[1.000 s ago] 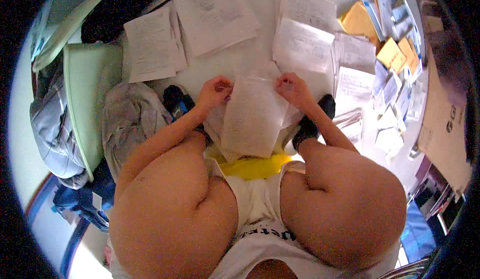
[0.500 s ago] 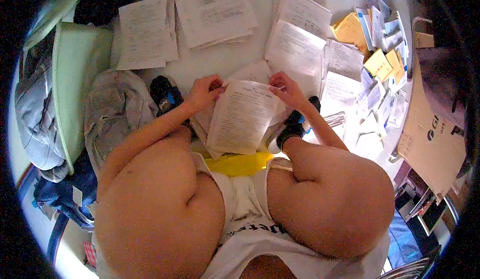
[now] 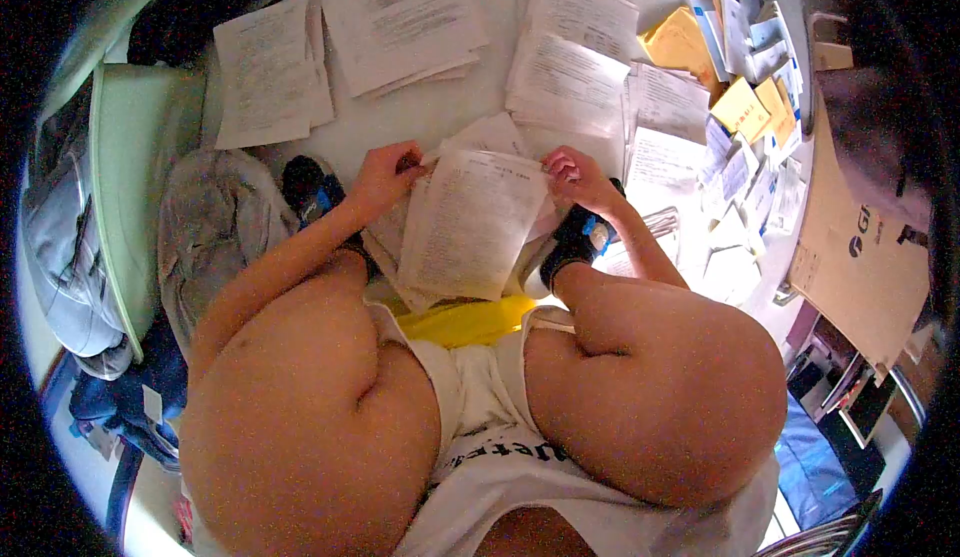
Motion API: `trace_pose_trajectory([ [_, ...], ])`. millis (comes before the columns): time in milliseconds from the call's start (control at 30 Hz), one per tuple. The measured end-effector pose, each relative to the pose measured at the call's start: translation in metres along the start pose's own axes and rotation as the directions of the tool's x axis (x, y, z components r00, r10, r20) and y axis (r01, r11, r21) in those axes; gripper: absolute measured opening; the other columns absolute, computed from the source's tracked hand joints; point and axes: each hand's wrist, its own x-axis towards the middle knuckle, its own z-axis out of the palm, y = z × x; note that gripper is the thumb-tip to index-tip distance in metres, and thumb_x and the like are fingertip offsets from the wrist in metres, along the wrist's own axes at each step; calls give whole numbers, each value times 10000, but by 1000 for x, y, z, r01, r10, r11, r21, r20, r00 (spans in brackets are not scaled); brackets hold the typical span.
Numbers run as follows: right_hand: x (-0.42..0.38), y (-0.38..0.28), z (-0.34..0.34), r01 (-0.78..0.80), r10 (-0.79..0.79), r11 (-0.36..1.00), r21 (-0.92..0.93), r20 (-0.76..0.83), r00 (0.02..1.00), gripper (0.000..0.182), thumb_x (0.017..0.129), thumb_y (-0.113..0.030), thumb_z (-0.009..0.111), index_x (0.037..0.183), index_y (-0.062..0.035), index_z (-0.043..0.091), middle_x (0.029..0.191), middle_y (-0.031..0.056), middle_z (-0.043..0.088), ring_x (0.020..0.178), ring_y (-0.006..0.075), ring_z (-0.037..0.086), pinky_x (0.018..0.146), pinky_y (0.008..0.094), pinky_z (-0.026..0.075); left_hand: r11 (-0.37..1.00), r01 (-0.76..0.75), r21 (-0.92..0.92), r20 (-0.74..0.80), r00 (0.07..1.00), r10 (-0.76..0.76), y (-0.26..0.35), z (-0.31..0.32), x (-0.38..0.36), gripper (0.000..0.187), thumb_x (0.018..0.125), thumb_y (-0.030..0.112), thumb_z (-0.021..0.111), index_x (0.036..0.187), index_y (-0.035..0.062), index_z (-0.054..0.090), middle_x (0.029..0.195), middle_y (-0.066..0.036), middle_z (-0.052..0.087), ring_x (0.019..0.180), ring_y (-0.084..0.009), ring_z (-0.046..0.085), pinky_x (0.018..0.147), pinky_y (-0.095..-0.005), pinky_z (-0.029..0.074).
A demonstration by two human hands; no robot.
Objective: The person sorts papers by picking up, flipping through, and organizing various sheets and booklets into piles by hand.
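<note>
A printed sheet is held up between my two hands, over other papers lying between my legs. My left hand pinches its upper left corner, fingers curled. At the upper right corner is my right hand, its thumb and fingers closed on the sheet's edge. Another paper shows just behind the top of the sheet. Below the sheet lies something yellow.
Paper stacks lie ahead. Envelopes are heaped at the right, near a cardboard box. Grey cloth and a pale green bin are at the left.
The view has shifted slightly, so most things appear farther left. Both hands still hold the sheet; the right hand's fingers have moved a little at its corner.
</note>
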Motion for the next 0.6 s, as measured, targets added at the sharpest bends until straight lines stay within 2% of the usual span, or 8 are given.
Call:
trace_pose_trajectory([
  [67, 0, -2, -4, -58, 55, 972, 226, 21, 998, 302, 832, -102, 648, 1116, -51, 561, 840, -9, 572, 775, 89, 584, 676, 230, 494, 1000, -1, 29, 12, 1000, 1, 3, -3, 2, 153, 804, 70, 695, 872, -10, 585, 708, -97, 630, 611, -158, 590, 592, -312, 472],
  [200, -1, -9, -3, -94, 112, 977, 193, -87, 990, 252, 775, -54, 668, 1021, -63, 611, 987, 55, 623, 799, 126, 602, 686, 236, 504, 994, 105, 10, 55, 993, -105, 11, -3, 6, 153, 806, 78, 695, 876, -5, 588, 712, -92, 630, 609, -154, 591, 588, -308, 472],
  [267, 0, -11, -2, -141, 169, 940, 310, -66, 983, 296, 849, -117, 658, 1124, -64, 562, 811, -15, 585, 743, 87, 608, 632, 221, 494, 998, 37, 56, 23, 999, -39, 9, -1, 6, 139, 805, 74, 685, 877, -3, 594, 726, -95, 635, 614, -153, 591, 598, -303, 476],
  [400, 4, 7, 5, -78, 118, 944, 319, -109, 987, 279, 860, -124, 657, 1116, -65, 565, 802, -6, 599, 730, 91, 611, 624, 221, 489, 992, -73, 105, -5, 997, 74, -2, 2, 10, 129, 805, 71, 673, 878, -5, 599, 739, -95, 640, 632, -148, 603, 610, -301, 485],
  [467, 5, -2, 9, -136, 207, 899, 416, -130, 970, 275, 864, -131, 664, 1112, -66, 566, 798, 5, 612, 720, 95, 606, 616, 226, 483, 985, 114, -127, 89, 991, -103, -1, 3, 9, 108, 804, 60, 658, 871, -4, 602, 745, -86, 644, 658, -142, 618, 623, -298, 498],
  [500, 7, -3, 14, -137, 206, 899, 416, -126, 970, 275, 864, -131, 664, 1112, -66, 566, 798, 5, 612, 720, 95, 606, 616, 226, 483, 985, 116, -127, 86, 991, -106, -4, 6, 9, 108, 804, 60, 658, 871, -4, 602, 745, -86, 644, 658, -142, 618, 623, -298, 498],
  [567, 17, 4, 21, -257, 333, 921, 293, -246, 910, 283, 844, -147, 700, 1085, -49, 587, 800, 14, 621, 700, 103, 593, 611, 230, 468, 981, 185, -64, 114, 978, -177, -11, 10, 9, 91, 816, 50, 640, 886, 1, 606, 756, -78, 652, 690, -140, 634, 640, -294, 509],
  [600, 18, 6, 23, -249, 319, 926, 284, -237, 917, 283, 844, -147, 700, 1085, -49, 587, 800, 14, 621, 700, 103, 593, 611, 230, 468, 981, 185, -65, 95, 979, -178, -13, 9, 8, 91, 816, 50, 640, 886, 1, 606, 756, -78, 652, 690, -140, 634, 640, -294, 509],
])
